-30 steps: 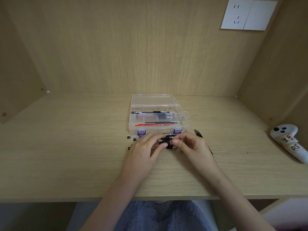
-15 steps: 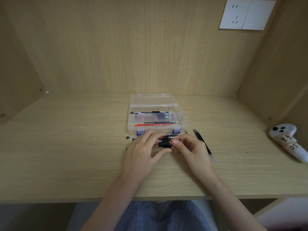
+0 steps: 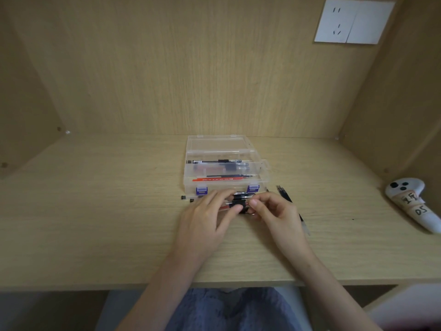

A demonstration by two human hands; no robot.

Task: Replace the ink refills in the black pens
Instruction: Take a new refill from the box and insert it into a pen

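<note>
Several black pens (image 3: 239,203) lie in a bunch on the desk just in front of a clear plastic box (image 3: 262,174). My left hand (image 3: 210,219) lies over their left part, its fingers curled onto the bunch. My right hand (image 3: 276,215) pinches the black grip end of one pen at the bunch's right side. Two pen ends (image 3: 187,199) stick out left of my left hand. Loose black refills (image 3: 286,198) lie on the desk behind my right hand. The box holds a pen, a red strip and more refills.
The box's open lid (image 3: 216,144) lies flat behind it. A white handheld controller (image 3: 415,204) with a label sits at the desk's right edge. Wooden walls (image 3: 191,68) close in the back and both sides. A wall socket (image 3: 353,21) is at the upper right.
Both hands stay on the pen bunch with only small finger movements. The view has shifted slightly.
</note>
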